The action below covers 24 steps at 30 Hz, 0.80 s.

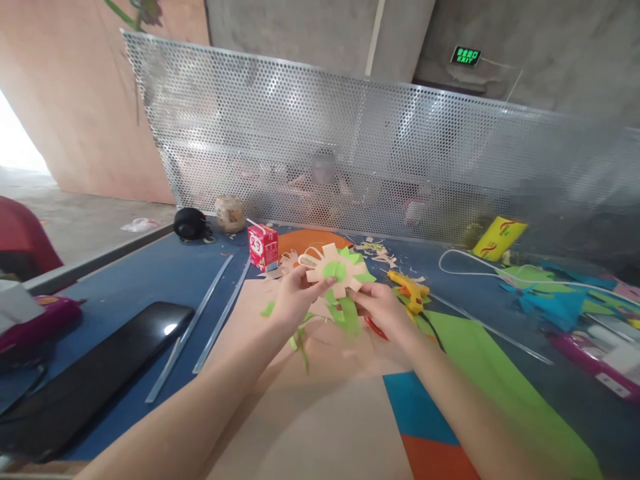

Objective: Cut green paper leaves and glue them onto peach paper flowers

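Observation:
Both hands hold up a paper flower (336, 270) with beige petals, green leaves and a green round centre, above sheets of beige paper (310, 400). My left hand (295, 299) pinches its left side with thumb on the centre. My right hand (383, 310) grips the lower right, where green strips (347, 313) hang down. Red-handled scissors (374, 328) lie partly hidden under my right hand.
A yellow glue gun (409, 288) lies just right of the hands. A red drink carton (263, 246), long clear glue sticks (200, 320), a black phone (95, 370), coloured paper sheets (480, 373) and scraps cover the blue table. A perforated metal screen (380, 153) stands behind.

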Each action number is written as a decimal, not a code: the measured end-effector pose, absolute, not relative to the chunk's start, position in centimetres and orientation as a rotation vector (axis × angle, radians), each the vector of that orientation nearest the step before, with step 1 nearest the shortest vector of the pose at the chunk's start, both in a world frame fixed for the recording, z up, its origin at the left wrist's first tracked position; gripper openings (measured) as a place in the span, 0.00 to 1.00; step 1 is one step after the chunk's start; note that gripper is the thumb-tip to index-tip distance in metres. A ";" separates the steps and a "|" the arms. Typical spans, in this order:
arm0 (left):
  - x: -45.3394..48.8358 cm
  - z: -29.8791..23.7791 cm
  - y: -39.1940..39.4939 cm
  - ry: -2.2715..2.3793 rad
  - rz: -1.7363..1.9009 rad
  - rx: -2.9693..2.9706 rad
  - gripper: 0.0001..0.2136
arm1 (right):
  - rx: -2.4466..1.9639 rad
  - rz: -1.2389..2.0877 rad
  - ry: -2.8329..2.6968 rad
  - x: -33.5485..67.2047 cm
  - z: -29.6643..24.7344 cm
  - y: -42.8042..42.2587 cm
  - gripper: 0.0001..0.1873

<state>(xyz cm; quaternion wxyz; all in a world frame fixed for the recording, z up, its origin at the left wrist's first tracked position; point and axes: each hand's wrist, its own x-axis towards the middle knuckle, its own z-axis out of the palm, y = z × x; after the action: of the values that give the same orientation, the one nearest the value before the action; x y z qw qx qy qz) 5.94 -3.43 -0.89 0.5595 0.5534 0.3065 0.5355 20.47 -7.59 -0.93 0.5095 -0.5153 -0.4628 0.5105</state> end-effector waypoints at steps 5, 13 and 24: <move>5.9 -1.3 -3.1 0.780 1.246 1.295 0.13 | -1.193 1.263 -1.103 20.3 -0.9 -7.6 0.11; 5.9 -1.1 -3.2 0.722 1.214 1.275 0.13 | -1.191 1.251 -1.097 20.1 -0.4 -7.9 0.11; 6.1 -1.1 -3.3 0.709 1.251 1.237 0.12 | -1.103 1.305 -1.093 20.3 -0.9 -7.9 0.10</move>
<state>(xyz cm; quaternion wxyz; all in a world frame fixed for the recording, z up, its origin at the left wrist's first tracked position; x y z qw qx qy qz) 6.08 -3.34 -1.13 0.5828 0.5300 0.3036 0.5359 20.31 -7.87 -0.87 0.5284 -0.4615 -0.4575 0.5463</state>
